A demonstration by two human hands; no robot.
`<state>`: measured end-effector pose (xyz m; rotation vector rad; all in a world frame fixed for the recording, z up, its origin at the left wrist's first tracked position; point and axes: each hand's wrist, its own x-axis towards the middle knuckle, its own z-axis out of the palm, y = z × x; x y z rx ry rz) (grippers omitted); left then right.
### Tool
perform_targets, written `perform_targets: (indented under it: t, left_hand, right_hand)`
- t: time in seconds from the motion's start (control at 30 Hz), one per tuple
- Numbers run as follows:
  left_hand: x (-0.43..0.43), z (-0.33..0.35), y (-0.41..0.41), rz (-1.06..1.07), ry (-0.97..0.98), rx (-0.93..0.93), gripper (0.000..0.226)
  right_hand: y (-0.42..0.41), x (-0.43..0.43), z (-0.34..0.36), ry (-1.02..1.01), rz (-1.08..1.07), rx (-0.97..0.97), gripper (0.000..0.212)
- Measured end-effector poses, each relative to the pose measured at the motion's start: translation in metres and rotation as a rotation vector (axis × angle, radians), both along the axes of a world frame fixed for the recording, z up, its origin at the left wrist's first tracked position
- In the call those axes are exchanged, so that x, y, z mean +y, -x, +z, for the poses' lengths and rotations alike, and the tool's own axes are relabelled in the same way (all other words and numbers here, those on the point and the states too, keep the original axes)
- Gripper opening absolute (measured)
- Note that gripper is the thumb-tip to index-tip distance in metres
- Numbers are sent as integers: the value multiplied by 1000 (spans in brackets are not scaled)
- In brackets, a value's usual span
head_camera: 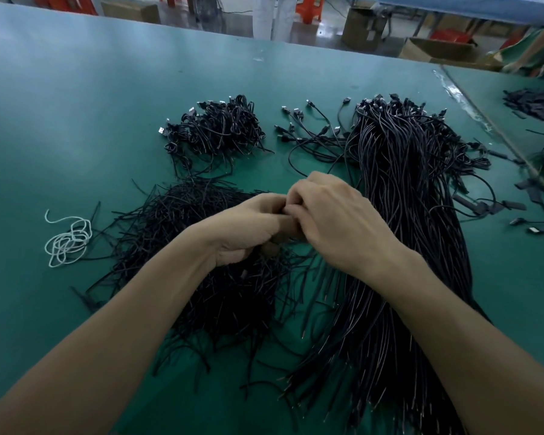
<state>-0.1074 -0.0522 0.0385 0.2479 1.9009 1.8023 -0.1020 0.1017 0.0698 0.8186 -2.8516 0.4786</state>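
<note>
My left hand [248, 227] and my right hand [336, 221] meet at the middle of the green table [76, 105], fingers curled together over a loose heap of short black wire pieces [201, 277]. What the fingers pinch is hidden between them. A long thick bundle of black USB cables [399, 215] lies just right of my hands, plugs at its far end. A smaller pile of coiled black cables with USB plugs [217, 127] sits farther back. A few loose cables [311, 133] lie between that pile and the long bundle.
A tangle of white string [68, 240] lies at the left. More black cables and connectors [534, 105] lie at the right beyond a table seam [484, 120]. Cardboard boxes [437, 51] and red stools [308, 7] stand on the floor past the table's far edge.
</note>
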Motion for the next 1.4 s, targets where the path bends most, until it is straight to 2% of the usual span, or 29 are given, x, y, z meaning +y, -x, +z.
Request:
perform_targets:
  t: [0.17,0.2,0.23,0.33,0.37,0.43,0.57,0.67,0.73,0.83,0.9,1.03,1.1,1.23,1.33,1.4]
  left_hand:
    - [7,-1,-7,264,-377,-4,31]
    - [8,-3,-7,315,-349,76,33]
    - [8,-6,-7,365,-233,201,33]
    - [3,-10,-3,584,286,590,32]
    - [1,-10,-2,648,363,669,29]
    - [-1,-8,-2,643,322,690,21]
    - [4,-5,-5,440,18,469,12]
    - [4,-1,-7,414,-336,193,22]
    - [2,1,-6,414,-491,107,22]
    - [3,2,-7,419,-455,194,18]
    - [4,1,-7,354,-370,299,6]
    - [4,-14,-7,400,168,648,26]
    - [9,-16,-8,484,264,697,27]
    - [12,-18,-8,524,225,583,14]
    - [8,-15,-7,498,43,440,3]
    - [9,-13,-6,478,-95,330,12]
  right_hand:
    - [4,0,-11,419,-151,3,9]
    - [5,0,-11,520,-161,-35,11]
    - [5,0,-12,617,-167,-91,13]
    - [5,2,-12,886,-152,-309,18]
    - [4,2,-12,962,-136,-382,19]
    - [4,5,-13,1057,-107,-509,17]
    - [6,12,-16,1065,-73,-651,14]
    - [7,19,-20,983,-70,-680,20]
    - [8,20,-21,930,-79,-699,18]
    - [8,21,-25,892,-137,-729,18]
    - [9,22,-25,890,-179,-715,15]
    - [13,20,-18,903,-218,-514,16]
    - [13,18,-14,946,-199,-465,16]
    - [5,13,-12,957,-101,-496,17]
    - [1,11,-13,915,-56,-550,16]
    - [2,11,-14,913,-65,-629,15]
